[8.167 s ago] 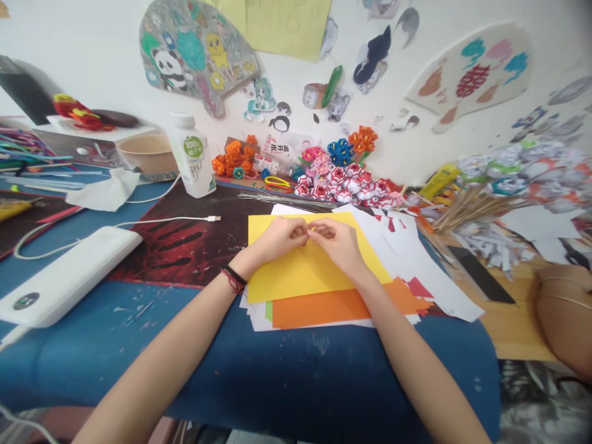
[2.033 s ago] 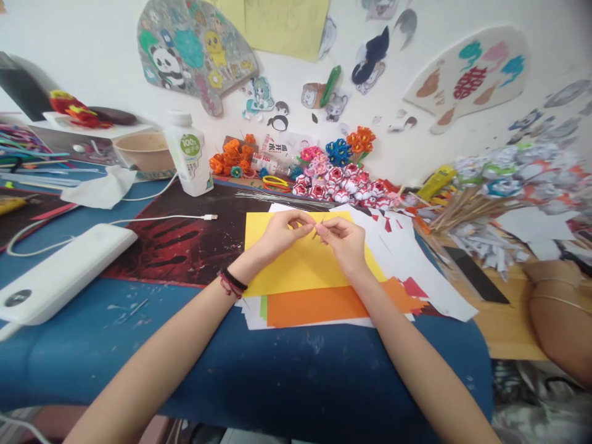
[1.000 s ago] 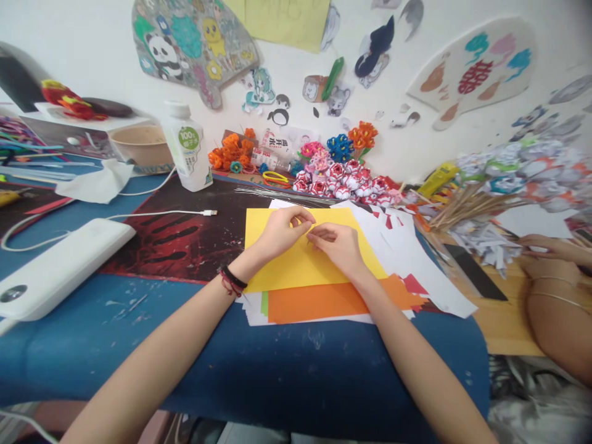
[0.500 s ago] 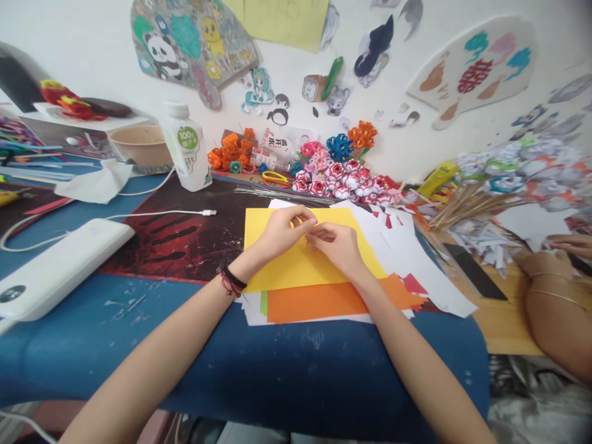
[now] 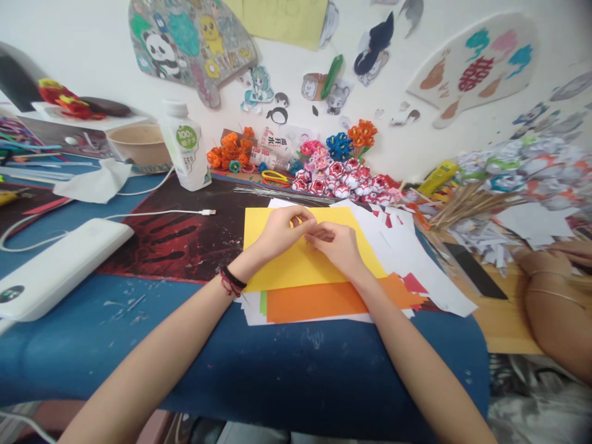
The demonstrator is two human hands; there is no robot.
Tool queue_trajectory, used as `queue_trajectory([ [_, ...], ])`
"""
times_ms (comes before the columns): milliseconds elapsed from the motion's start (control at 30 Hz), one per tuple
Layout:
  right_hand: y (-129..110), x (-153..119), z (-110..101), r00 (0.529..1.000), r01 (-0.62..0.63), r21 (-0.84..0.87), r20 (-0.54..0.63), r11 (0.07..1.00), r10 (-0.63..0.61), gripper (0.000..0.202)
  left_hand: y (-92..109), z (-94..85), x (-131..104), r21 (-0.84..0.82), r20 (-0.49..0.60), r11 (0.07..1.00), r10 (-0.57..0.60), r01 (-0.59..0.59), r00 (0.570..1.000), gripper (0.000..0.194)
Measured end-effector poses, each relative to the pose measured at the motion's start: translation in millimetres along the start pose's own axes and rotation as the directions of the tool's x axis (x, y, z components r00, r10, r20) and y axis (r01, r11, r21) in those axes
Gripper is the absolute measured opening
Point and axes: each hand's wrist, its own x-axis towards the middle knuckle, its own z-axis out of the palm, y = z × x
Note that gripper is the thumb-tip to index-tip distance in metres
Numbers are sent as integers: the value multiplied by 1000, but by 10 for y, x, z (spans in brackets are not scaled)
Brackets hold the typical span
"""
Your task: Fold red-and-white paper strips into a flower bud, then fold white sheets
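Observation:
My left hand [image 5: 283, 229] and my right hand [image 5: 337, 244] meet above a yellow paper sheet [image 5: 296, 274]. The fingertips of both are pinched together and touch or nearly touch each other. Whatever lies between them, if anything, is too small or hidden to make out. Beneath the yellow sheet lies an orange sheet [image 5: 314, 303], its near edge sticking out, with white paper and a green strip [image 5: 263, 303] under that. A large white sheet [image 5: 407, 259] with small red paper scraps extends to the right.
Paper flowers [image 5: 346, 179] and thin wires [image 5: 282, 195] lie behind the sheets. On the left are a white bottle [image 5: 187, 148], a white power bank [image 5: 65, 268] and its cable [image 5: 185, 213]. At the right, another person's arm [image 5: 555, 302] rests by a wooden table [image 5: 499, 327].
My hands stay in nearly the same place, fingertips still together. At the right, the other person's hands have shifted slightly. The view has barely moved.

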Motion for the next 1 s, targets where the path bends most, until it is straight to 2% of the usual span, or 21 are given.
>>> queue_trajectory([
  [567, -21, 11, 23, 1000, 23, -42, 5, 999, -23, 13, -12, -2, 13, 11, 24, 1000, -25, 25, 999, 17],
  [633, -16, 12, 20, 1000, 14, -40, 3, 999, -14, 12, -17, -52, 29, 54, 2, 998, -21, 21, 1000, 18],
  [700, -9, 11, 18, 1000, 0, -20, 1, 1000, 0, 11, -40, -128, 41, 179, -14, 984, -4, 6, 1000, 16],
  [767, -7, 9, 18, 1000, -13, 3, -2, 1000, 13, 12, -94, -210, 46, 365, 46, 931, 11, -27, 999, 13],
  [833, -10, 8, 20, 1000, -18, 11, -6, 1000, 18, 14, -175, -274, 47, 499, 164, 863, -8, -76, 986, 20],
  [933, -18, 10, 20, 1000, -21, 14, -9, 1000, 21, 17, -305, -313, 54, 567, 293, 809, -22, -155, 956, 33],
  [1000, -19, 12, 20, 1000, -29, 26, -7, 999, 29, 20, -361, -317, 66, 562, 331, 807, -15, -184, 944, 30],
])
